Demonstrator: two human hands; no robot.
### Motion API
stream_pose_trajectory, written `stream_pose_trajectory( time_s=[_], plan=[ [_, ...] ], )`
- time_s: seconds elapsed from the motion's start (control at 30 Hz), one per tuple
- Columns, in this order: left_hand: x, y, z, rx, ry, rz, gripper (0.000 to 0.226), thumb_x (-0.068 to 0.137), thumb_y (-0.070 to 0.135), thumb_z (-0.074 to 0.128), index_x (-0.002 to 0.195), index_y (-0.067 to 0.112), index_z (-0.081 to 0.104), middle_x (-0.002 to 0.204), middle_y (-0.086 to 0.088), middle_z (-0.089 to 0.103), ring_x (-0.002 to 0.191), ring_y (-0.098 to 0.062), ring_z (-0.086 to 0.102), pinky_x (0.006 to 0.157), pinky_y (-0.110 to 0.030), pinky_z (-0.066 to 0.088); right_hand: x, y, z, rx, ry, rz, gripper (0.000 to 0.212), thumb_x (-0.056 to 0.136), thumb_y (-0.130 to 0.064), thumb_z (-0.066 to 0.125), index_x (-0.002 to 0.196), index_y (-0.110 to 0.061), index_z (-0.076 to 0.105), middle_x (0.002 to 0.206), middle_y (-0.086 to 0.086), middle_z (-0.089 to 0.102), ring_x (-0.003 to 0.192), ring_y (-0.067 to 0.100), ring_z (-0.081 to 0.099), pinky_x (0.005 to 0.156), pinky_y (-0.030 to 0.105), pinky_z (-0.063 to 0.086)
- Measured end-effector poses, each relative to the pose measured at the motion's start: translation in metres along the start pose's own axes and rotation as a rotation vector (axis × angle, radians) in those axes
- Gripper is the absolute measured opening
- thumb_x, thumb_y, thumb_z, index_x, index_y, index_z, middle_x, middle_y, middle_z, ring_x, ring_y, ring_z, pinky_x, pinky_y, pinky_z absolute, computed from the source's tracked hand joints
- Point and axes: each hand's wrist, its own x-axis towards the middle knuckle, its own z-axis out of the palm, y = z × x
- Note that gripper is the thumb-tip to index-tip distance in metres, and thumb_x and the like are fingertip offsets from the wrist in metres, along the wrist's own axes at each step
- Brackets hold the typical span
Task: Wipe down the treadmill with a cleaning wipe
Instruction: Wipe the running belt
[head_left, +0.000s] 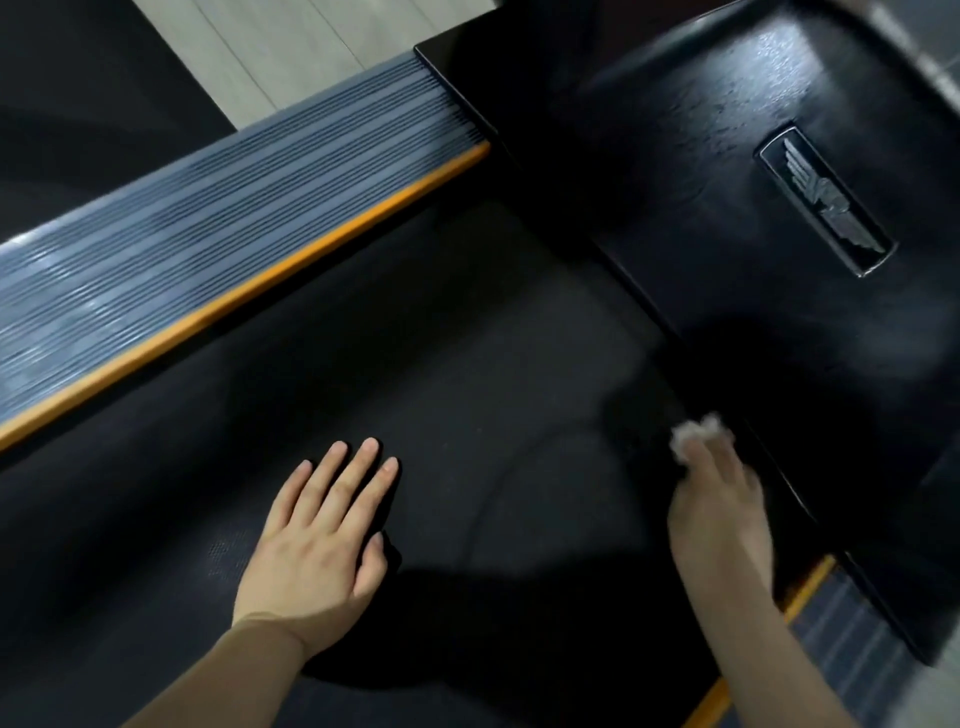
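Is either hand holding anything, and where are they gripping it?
The right hand has a white wipe under its blurred fingers, at the edge of the motor cover; the exact grip cannot be told. The left hand lies flat on the belt, holding nothing.

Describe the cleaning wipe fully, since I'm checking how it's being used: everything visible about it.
The cleaning wipe is a small white wad, crumpled rather than spread flat, and blurred. It looks like soft, thin tissue or cloth. Only its far end shows, beyond the fingertips of the right hand, which lies over the rest. It sits at the front of the treadmill belt, by the lower edge of the glossy black motor cover. How the fingers hold it cannot be told.
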Motion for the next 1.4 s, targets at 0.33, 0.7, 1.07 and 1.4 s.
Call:
stream_pose_trajectory(
  time_s=[0.33,0.7,1.07,1.4],
  plan=[
    [0.0,0.001,-0.001,0.012,-0.009,-0.003,0.069,0.086,0.036,0.039,0.153,0.021,0.035,0.161,-0.003,0.03,0.149,-0.026,0.024,0.122,-0.045,0.014,0.095,-0.157,0.028,0.139,0.009,-0.22,0.058,0.086,-0.015,0.03,0.138,0.008,0.042,0.147,0.024,0.038,0.14,0.042,0.03,0.118,0.043,0.022],
    [0.001,0.002,0.0,0.009,0.001,-0.015,0.068,0.087,0.036,0.037,0.153,0.019,0.036,0.16,-0.005,0.03,0.149,-0.028,0.024,0.122,-0.047,0.014,0.018,-0.034,0.001,0.165,0.108,-0.152,0.043,0.086,0.009,0.048,0.125,0.002,0.061,0.133,0.017,0.059,0.122,0.033,0.057,0.112,0.028,0.035],
    [0.0,0.001,0.002,0.013,0.041,0.002,0.067,0.088,0.036,0.036,0.153,0.019,0.035,0.161,-0.006,0.029,0.149,-0.029,0.023,0.122,-0.047,0.015,0.074,-0.127,0.007,0.111,-0.099,-0.14,0.056,0.092,0.005,0.044,0.147,0.0,0.035,0.155,0.015,0.032,0.145,0.028,0.027,0.116,0.026,0.017],
    [0.0,0.005,0.001,0.001,0.047,-0.015,0.067,0.088,0.036,0.035,0.152,0.017,0.037,0.16,-0.007,0.031,0.149,-0.03,0.023,0.122,-0.049,0.015,0.016,0.013,-0.024,-0.127,0.007,0.12,0.042,0.091,-0.04,0.046,0.118,-0.01,0.058,0.122,0.019,0.055,0.11,0.04,0.049,0.083,0.045,0.044]
  ],
)
